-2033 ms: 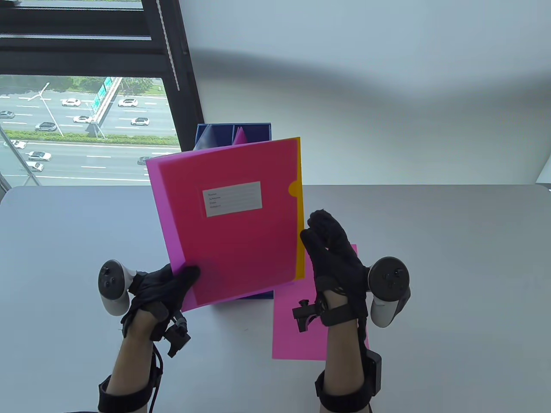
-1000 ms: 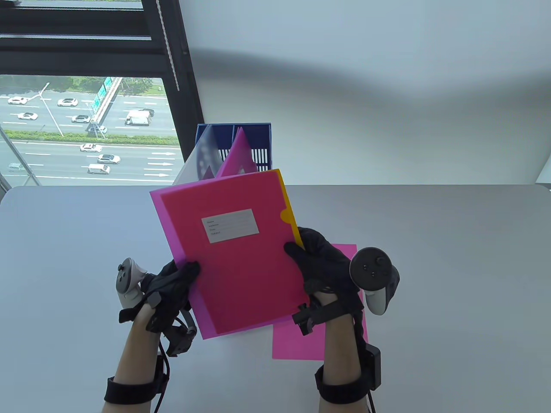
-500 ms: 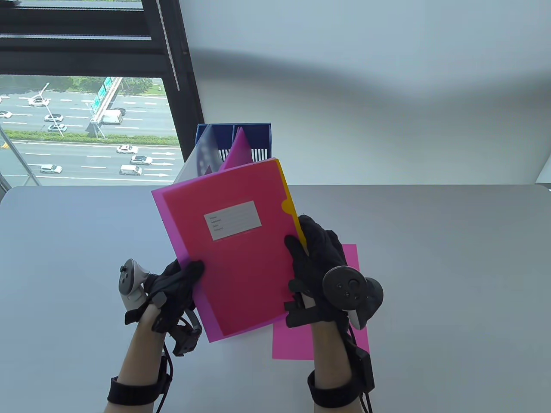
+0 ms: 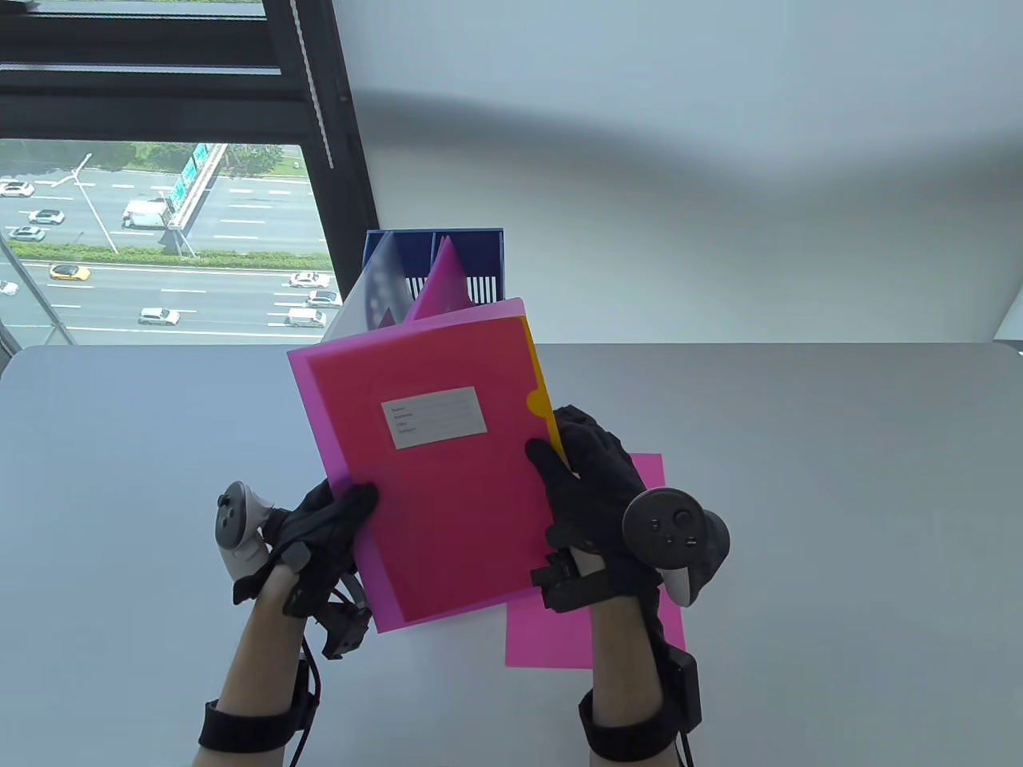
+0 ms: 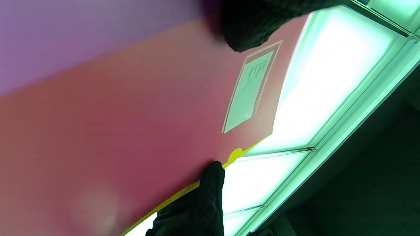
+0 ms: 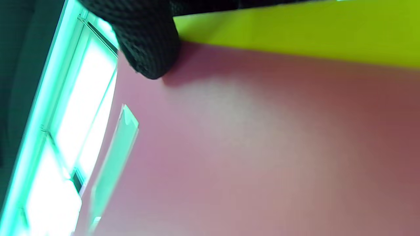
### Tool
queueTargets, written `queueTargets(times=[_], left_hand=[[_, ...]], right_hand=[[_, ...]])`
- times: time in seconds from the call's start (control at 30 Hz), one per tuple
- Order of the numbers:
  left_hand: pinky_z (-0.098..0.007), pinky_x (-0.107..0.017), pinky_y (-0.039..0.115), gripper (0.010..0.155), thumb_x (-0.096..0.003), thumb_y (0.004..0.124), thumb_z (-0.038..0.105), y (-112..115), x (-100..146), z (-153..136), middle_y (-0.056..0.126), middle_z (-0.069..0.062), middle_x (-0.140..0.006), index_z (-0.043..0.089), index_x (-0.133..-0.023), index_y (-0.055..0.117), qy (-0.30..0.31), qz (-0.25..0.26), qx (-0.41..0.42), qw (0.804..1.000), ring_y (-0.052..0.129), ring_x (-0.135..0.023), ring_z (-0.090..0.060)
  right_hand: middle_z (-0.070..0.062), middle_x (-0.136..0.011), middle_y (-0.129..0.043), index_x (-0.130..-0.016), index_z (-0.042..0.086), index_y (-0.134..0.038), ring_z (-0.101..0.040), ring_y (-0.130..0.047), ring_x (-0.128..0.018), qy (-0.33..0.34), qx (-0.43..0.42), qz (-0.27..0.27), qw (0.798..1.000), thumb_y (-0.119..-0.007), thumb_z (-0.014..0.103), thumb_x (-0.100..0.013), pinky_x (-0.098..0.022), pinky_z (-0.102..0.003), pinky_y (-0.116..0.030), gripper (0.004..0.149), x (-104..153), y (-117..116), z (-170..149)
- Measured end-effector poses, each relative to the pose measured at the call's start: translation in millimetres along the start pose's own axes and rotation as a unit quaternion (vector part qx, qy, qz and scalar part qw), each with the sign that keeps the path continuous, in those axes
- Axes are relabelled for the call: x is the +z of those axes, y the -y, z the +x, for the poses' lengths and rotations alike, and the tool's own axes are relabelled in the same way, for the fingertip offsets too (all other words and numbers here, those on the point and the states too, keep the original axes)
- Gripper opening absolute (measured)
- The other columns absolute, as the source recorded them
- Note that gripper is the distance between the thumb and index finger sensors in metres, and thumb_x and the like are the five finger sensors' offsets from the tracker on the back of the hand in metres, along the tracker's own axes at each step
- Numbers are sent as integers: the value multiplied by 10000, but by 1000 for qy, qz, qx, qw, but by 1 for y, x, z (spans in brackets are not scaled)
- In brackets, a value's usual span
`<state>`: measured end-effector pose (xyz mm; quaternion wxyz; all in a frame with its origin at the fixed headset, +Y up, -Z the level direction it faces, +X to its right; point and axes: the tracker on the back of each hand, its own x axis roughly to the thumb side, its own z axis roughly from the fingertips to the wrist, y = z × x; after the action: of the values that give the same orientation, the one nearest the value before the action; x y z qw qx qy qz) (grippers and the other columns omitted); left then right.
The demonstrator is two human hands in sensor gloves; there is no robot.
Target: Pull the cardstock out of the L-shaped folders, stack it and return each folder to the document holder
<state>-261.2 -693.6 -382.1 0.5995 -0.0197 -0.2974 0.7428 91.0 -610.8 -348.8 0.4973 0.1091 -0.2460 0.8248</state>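
Translucent pink folder with yellow cardstock inside, pinched by left hand and right hand fingers above matte counter.

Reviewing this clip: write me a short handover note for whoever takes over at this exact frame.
Left hand: grips the pink folder at its lower left corner.
Right hand: pinches the folder's right edge, beside the yellow cardstock inside.
Holder: behind, on the table, with a clear and a pink folder in it.
Done: one pink sheet lies flat under the right hand.
Left: pull out the yellow sheet, stack it on the pink one, return the folder.
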Motion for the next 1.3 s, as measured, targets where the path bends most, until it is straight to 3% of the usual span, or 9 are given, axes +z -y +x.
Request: queueTargets(times=[0.27, 0.5, 0.73, 0.83, 0.93, 1.07, 1.2, 1.3], left_hand=[[-519, -722, 696, 459, -618, 705, 371, -5, 2, 8, 907, -43, -875, 189, -1040, 722, 5, 9, -49, 999, 1021, -712, -275], [-516, -726, 697, 456, -619, 706, 377, -9, 2, 12, 909, -28, -877, 204, -1040, 726, 11, -16, -61, 998, 1024, -719, -265], [-508, -728, 704, 457, -622, 703, 380, -11, 2, 15, 914, -18, -873, 204, -1043, 723, 14, -37, -57, 998, 1034, -711, -248], [-509, -727, 704, 457, -620, 705, 381, -10, 2, 15, 915, -21, -872, 205, -1041, 726, 14, -33, -52, 998, 1033, -710, -254], [-507, -725, 707, 458, -620, 707, 378, -9, 2, 15, 917, -27, -868, 197, -1040, 727, 13, -26, -44, 999, 1035, -704, -256], [-510, -724, 704, 459, -620, 709, 376, -8, 2, 16, 914, -33, -869, 191, -1039, 729, 12, -23, -42, 999, 1034, -704, -264], [-511, -724, 703, 459, -619, 711, 376, -9, 2, 16, 914, -35, -870, 191, -1039, 731, 14, -24, -40, 999, 1032, -705, -266], [-509, -724, 705, 458, -618, 711, 377, -9, 2, 15, 917, -33, -867, 192, -1037, 732, 14, -20, -50, 998, 1035, -703, -264]], right_hand=[[-57, -948, -871, -816, 254, -907, -214, -980, -676, -7, -123, 94, 988, -770, 525, -606, -733, -537, -601, 369, -4, 4, -8], [-50, -960, -857, -808, 243, -896, -221, -954, -697, -25, -232, 191, 953, -630, 530, -649, -749, -534, -572, 422, -7, -3, -20], [-77, -912, -888, -806, 225, -896, -206, -989, -615, -39, -267, 211, 939, -653, 523, -651, -738, -508, -599, 414, -8, -7, -25], [-70, -961, -852, -874, 252, -871, -218, -992, -641, -37, -248, 187, 950, -716, 521, -640, -741, -508, -597, 388, -7, -3, -22], [-104, -999, -816, -944, 265, -829, -250, -990, -689, -36, -207, 164, 964, -830, 405, -604, -736, -530, -594, 368, -7, 1, -17], [-98, -962, -858, -920, 284, -852, -234, -1007, -681, -22, -100, 117, 988, -896, 371, -565, -733, -528, -606, 368, -6, 5, -7], [-85, -906, -910, -887, 265, -886, -206, -1034, -628, 2, -10, 73, 997, -913, 389, -544, -730, -503, -631, 366, -4, 7, 3], [-103, -905, -907, -899, 235, -878, -219, -1032, -621, 14, 32, 79, 996, -839, 387, -575, -731, -503, -627, 360, -3, 4, 7]])
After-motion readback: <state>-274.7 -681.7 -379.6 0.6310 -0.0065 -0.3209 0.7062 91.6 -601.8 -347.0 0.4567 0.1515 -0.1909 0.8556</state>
